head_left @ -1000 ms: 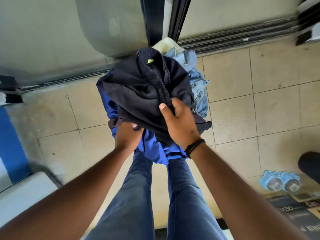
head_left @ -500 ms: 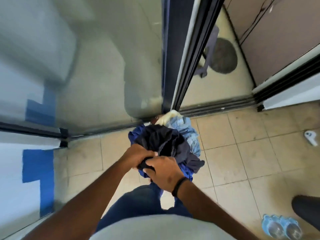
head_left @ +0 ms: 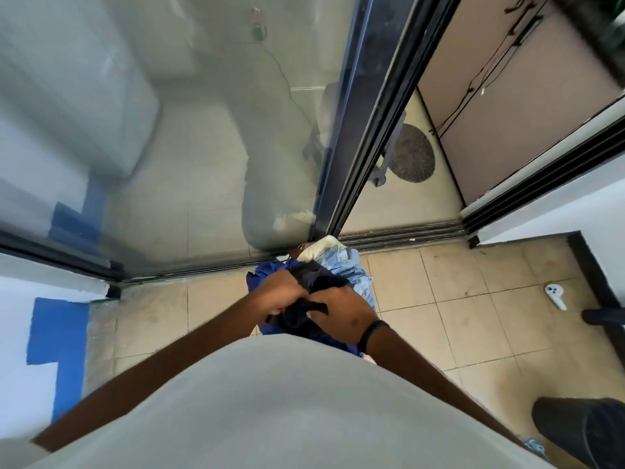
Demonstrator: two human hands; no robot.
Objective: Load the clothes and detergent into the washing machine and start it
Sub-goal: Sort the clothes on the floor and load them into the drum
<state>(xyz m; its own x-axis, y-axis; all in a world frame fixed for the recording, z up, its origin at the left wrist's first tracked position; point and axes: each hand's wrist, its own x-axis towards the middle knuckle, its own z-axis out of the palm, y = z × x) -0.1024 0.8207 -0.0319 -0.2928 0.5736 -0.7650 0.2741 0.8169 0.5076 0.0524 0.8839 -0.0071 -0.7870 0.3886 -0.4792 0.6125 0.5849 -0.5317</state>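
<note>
Clothes (head_left: 324,272) are sitting in a bundle at the centre of the frame, and we are holding them in front of our body with both hands. Our left hand (head_left: 279,292) is curling its fingers round the dark navy garment (head_left: 304,316) on the left side of the bundle. Our right hand (head_left: 341,311) is gripping the same dark cloth from the right, and it is wearing a black band (head_left: 370,333) at the wrist. The two hands are nearly touching each other. Under the navy piece we are seeing a bright blue garment (head_left: 260,275), and at the far side of the bundle light denim (head_left: 351,269) and a pale cream piece (head_left: 318,247) are showing.

Our grey shirt (head_left: 287,401) is filling the lower part of the frame. The tiled floor (head_left: 473,316) is lying below the bundle. A glass sliding door (head_left: 203,147) with a dark frame is occupying the upper left and upper centre. A small white controller (head_left: 554,296) is lying on the tiles at the right, and a round dark mat (head_left: 411,152) is lying beyond the door track.
</note>
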